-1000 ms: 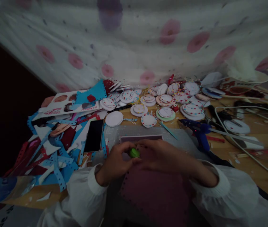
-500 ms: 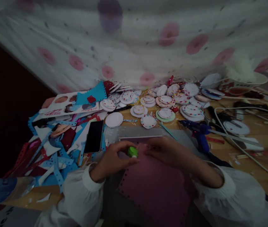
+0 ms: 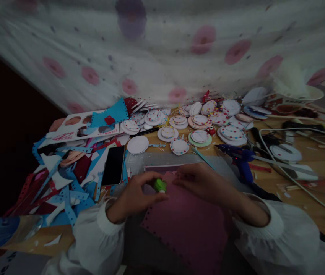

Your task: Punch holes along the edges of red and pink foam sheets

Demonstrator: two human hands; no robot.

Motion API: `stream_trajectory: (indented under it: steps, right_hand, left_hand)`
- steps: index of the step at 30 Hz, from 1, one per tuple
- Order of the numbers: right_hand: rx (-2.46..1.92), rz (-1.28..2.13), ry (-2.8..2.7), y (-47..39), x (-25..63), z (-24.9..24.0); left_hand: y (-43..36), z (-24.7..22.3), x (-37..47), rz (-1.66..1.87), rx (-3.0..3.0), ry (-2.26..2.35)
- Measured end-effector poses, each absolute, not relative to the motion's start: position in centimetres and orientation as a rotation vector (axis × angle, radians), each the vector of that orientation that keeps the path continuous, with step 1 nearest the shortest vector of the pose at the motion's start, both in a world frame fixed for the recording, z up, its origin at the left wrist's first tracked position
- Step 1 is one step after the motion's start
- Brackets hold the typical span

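My left hand (image 3: 135, 196) pinches a small green craft punch (image 3: 160, 185) with a white end, gripping it between thumb and fingers. Beneath both hands lies a pink sheet (image 3: 188, 225), with a row of punched holes along its left edge. The punch is at the sheet's upper left corner; whether the edge sits inside it I cannot tell. My right hand (image 3: 208, 183) has its fingers closed on the sheet's top edge, just right of the punch. Its fingertips are partly hidden and dark.
Paper scraps and punched strips (image 3: 67, 194) are heaped left, beside a phone (image 3: 113, 165). Stacked white discs with coloured dots (image 3: 168, 133) line the back. A blue glue gun (image 3: 241, 158) and white cable (image 3: 283, 172) lie right. A flowered curtain (image 3: 156, 68) hangs behind.
The whole view has shifted very slightly. Both hands keep almost the same places, and the green punch looks turned a little in my left hand.
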State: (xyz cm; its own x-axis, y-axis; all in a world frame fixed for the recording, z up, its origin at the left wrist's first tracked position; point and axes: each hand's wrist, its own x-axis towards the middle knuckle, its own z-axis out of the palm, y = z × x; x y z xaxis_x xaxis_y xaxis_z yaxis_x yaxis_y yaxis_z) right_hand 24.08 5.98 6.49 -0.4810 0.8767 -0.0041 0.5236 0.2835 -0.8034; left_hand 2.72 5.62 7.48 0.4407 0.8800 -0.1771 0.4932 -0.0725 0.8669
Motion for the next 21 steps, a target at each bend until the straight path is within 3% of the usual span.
stream_trajectory:
  steps: [21]
  right_hand:
    - [-1.039, 1.053, -2.194, 5.7, 23.4, 6.0]
  left_hand:
    - [4.5, 6.8, 4.0, 0.550, 1.828, 1.273]
